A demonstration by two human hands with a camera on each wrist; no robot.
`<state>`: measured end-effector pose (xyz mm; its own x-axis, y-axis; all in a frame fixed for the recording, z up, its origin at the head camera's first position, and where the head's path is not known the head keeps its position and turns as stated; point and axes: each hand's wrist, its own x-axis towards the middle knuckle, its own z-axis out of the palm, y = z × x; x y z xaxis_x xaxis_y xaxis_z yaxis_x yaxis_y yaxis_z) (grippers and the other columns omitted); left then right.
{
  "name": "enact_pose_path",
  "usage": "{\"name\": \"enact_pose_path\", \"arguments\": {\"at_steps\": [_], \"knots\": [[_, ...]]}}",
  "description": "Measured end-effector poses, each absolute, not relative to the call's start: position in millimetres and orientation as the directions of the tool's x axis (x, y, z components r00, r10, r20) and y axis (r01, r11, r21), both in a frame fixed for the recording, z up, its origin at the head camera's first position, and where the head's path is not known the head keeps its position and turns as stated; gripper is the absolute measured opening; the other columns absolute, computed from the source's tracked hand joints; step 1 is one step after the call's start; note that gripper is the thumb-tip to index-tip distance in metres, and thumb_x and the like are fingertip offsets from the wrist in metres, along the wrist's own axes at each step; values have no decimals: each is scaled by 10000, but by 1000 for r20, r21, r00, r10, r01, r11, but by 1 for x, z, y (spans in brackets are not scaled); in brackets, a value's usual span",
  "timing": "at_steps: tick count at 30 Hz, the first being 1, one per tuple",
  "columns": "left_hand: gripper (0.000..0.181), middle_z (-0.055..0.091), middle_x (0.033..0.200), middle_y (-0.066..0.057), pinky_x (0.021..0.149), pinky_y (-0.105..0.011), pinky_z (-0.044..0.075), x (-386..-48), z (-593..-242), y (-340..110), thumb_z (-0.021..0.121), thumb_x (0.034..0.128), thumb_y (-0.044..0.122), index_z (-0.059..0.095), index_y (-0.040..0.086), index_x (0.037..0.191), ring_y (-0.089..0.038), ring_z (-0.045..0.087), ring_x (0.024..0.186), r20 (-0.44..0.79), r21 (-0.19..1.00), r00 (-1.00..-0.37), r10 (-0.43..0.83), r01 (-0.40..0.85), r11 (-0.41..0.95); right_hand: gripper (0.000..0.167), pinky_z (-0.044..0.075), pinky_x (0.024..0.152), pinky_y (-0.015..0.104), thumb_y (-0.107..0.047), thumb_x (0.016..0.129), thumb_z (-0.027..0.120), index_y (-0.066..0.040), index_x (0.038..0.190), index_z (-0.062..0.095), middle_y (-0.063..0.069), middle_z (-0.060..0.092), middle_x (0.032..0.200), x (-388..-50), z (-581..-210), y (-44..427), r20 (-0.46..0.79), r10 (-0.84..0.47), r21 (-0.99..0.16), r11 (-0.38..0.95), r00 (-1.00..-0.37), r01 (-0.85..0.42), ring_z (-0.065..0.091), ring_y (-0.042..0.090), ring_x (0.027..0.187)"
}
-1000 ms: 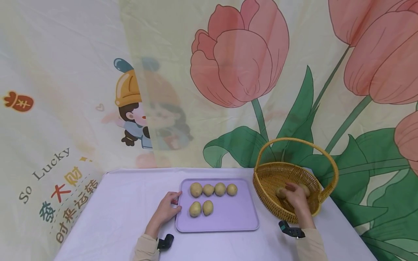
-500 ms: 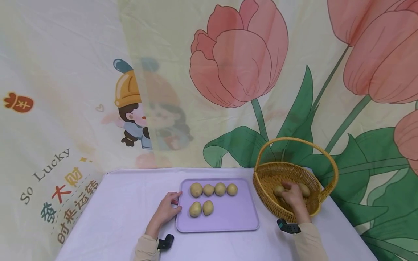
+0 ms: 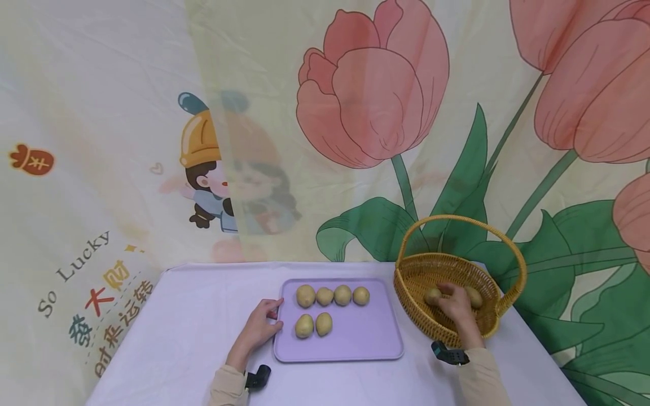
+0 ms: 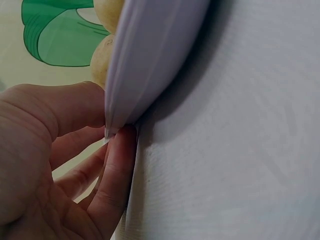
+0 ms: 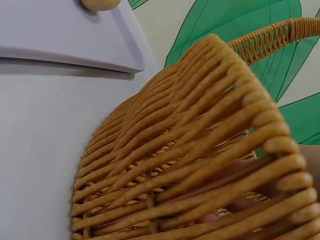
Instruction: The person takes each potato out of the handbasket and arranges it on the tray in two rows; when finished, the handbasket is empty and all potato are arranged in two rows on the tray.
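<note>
On the lilac tray (image 3: 363,344) several potatoes (image 3: 324,324) lie in two rows, the back row longer. My left hand (image 3: 258,326) holds the tray's left rim; in the left wrist view the thumb lies on the rim and a finger is tucked beneath it. My right hand (image 3: 456,305) is down inside the wicker basket (image 3: 411,301), its fingers round a potato (image 3: 433,296) on the basket floor. Another potato (image 3: 474,296) lies just right of that hand. In the right wrist view the basket wall (image 5: 185,135) mostly hides the fingers.
The basket's tall arched handle (image 3: 459,217) rises over the right hand. A white cloth covers the table (image 3: 203,299). Behind it hangs a printed backdrop (image 3: 355,214) with tulips. The tray's right edge stands close to the basket.
My right hand has shifted slightly left inside the basket, onto the left potato, uncovering more of the right one. The left hand and tray have stayed put.
</note>
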<state>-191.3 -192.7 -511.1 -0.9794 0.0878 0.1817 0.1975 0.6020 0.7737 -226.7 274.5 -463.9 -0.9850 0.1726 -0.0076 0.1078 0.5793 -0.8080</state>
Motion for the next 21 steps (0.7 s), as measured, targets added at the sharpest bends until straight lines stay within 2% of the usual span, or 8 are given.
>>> {"name": "enact_pose_path", "arguments": {"at_steps": [6,13,21], "knots": [[574,578,1139,-153,786,-361,486,-192,-511,-193,739,715,-67,610,-74,1274,-210,591,866,177,776,-981,84,192,601,472,380,994,594,18,894,608,167,1319,466,391,456,1329,-222,-458,271,-6,189,-836,539,-982,108,429,508,1224],[572,577,1128,-150,784,-353,482,-191,-510,-193,737,712,-77,613,-75,1270,-202,585,860,184,781,-979,82,197,593,475,323,1029,611,-41,926,608,124,1347,463,365,448,1352,-218,-451,267,-20,209,-847,516,-978,127,399,494,1253],[571,576,1122,-152,787,-354,478,-191,-510,-192,737,708,-73,617,-74,1266,-208,585,861,185,784,-979,84,198,589,507,369,1005,569,-83,947,616,99,1388,446,340,436,1377,-205,-440,259,-11,194,-867,487,-981,106,415,464,1255]]}}
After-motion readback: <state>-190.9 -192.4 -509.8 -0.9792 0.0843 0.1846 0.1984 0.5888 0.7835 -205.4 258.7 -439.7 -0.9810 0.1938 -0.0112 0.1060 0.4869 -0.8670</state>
